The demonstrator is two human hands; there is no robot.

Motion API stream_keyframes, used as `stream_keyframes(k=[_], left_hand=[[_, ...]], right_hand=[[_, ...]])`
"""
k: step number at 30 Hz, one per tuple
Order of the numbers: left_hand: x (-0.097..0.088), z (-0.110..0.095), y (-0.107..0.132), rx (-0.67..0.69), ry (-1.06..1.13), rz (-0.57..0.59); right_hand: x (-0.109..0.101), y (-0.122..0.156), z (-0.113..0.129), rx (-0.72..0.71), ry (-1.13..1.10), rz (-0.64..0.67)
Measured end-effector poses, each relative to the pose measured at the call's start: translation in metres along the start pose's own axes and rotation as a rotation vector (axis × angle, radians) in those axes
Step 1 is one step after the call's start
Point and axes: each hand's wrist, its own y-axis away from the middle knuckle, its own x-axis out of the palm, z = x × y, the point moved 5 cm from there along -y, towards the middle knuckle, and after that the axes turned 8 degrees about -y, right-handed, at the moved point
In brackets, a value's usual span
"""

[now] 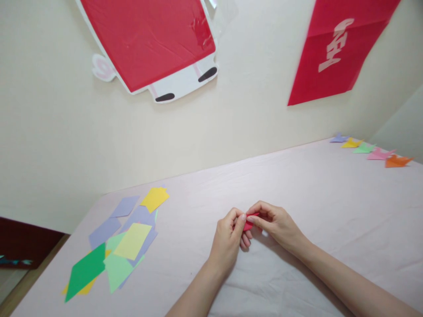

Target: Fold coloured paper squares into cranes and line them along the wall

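A small piece of folded red paper [248, 225] is pinched between my two hands, just above the cloth-covered table. On its left side, my left hand [229, 233] grips it between thumb and forefinger, with the other fingers curled underneath. From the right, my right hand [272, 220] pinches its upper edge between thumb and fingers. Much of the paper is hidden behind my fingers, so its full folded shape cannot be made out.
Loose sheets of coloured paper [134, 241] lie overlapping at the left, a dark green sheet [86, 270] among them. Several folded paper shapes [398, 161] stand in a row at the far right. A pale cloth [198, 193] covers the table, which meets the wall [231, 127] behind.
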Motion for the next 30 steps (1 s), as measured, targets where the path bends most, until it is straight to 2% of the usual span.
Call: stream_keyframes(k=[13,17,22,27,30], left_hand=[[0.0,0.003,-0.002,-0.009,0.044,0.014],[-0.004,0.004,-0.006,-0.038,0.095,0.053],[-0.011,0.001,-0.009,-0.076,0.152,0.154],[-0.01,-0.002,-0.007,-0.056,0.148,0.182],[-0.009,0.0,-0.007,-0.035,0.131,0.142]], right_hand=[[-0.006,-0.001,0.001,-0.027,0.089,-0.049],[-0.009,-0.002,0.006,-0.061,0.108,-0.006],[-0.002,-0.001,0.02,-0.269,0.158,0.164],[-0.003,-0.002,0.019,-0.271,0.178,0.139],[-0.005,-0.002,0.015,-0.247,0.178,0.109]])
